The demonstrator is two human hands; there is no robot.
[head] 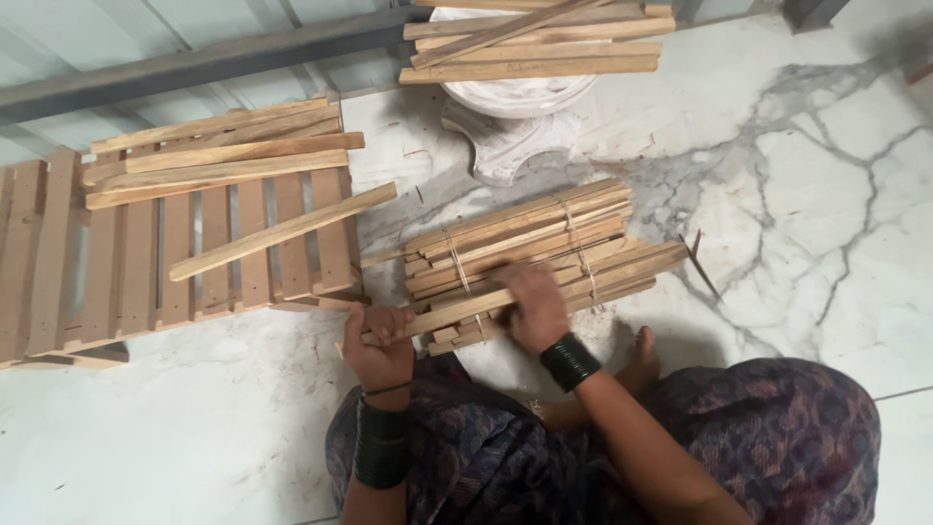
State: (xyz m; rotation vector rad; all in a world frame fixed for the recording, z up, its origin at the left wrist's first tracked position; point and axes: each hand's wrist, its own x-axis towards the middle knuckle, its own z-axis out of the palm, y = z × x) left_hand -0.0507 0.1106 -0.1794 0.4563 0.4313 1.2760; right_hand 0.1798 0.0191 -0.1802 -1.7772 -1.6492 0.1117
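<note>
My left hand (379,340) is clenched on the stick's (457,309) near end. My right hand (533,306) is pressing its middle against the tied bundle (525,243). Long axis runs lower left to upper right.

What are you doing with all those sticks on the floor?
A person sits on the marble floor with a tied bundle of wooden slats in front of them. The left hand grips the end of one long slat lying across the bundle, and the right hand presses on it. More loose slats lie on a slatted wooden pallet to the left, and another stack rests on a white pedestal.
</note>
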